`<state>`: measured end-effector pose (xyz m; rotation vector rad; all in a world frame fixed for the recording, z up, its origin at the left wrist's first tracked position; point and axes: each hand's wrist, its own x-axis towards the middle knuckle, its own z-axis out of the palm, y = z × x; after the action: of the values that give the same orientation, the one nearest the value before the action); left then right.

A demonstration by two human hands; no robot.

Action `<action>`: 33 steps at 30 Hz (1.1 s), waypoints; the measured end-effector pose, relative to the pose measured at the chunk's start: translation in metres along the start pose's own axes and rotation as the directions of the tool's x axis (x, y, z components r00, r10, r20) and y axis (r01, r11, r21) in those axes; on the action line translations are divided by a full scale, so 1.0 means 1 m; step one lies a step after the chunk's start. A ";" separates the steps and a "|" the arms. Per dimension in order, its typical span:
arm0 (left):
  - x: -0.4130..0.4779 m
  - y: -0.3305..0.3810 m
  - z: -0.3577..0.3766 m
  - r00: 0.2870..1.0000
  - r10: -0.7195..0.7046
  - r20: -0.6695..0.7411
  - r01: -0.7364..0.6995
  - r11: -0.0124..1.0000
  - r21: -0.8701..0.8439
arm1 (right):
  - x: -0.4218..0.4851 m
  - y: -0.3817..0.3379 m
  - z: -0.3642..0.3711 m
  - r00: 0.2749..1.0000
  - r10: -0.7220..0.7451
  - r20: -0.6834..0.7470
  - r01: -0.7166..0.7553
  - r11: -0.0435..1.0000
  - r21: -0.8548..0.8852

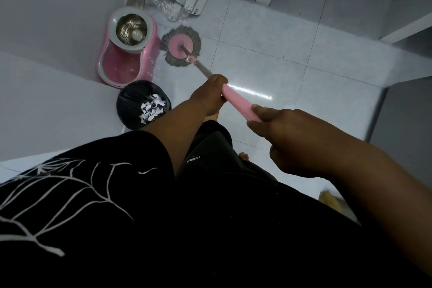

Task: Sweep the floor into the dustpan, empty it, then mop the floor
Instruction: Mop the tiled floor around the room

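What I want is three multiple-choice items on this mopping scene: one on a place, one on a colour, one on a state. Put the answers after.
1. The mop head lies
A. in the spinner basket
B. on the floor tiles beside the spin mop bucket
C. propped against the wall

2. The handle grip is
A. blue
B. green
C. pink

3. The black bin is
A. holding shredded paper
B. empty
C. lidded

Answers:
1 B: its strands spread flat on the tiles right of the bucket.
2 C: pink shows between the left hand and the right hand, which both grip it.
3 A: white scraps are piled inside its open top.
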<state>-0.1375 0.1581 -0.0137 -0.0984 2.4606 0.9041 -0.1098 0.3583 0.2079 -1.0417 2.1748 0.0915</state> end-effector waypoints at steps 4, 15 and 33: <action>-0.030 0.000 0.022 0.999 -0.026 -0.042 0.025 0.999 -0.035 | -0.020 -0.007 0.010 0.998 -0.049 0.046 0.051 0.998 -0.042; -0.074 0.036 0.098 0.992 -0.071 -0.107 0.067 0.997 -0.046 | -0.094 -0.001 0.050 0.998 0.015 0.065 -0.011 0.998 -0.060; -0.017 0.166 0.128 0.933 0.296 0.206 -0.299 0.954 -0.018 | -0.173 0.028 0.073 0.883 0.469 -0.006 -0.459 0.865 0.202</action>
<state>-0.1058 0.3650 0.0089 0.3668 2.3209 0.9682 -0.0153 0.5156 0.2563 -0.3962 2.3890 0.0684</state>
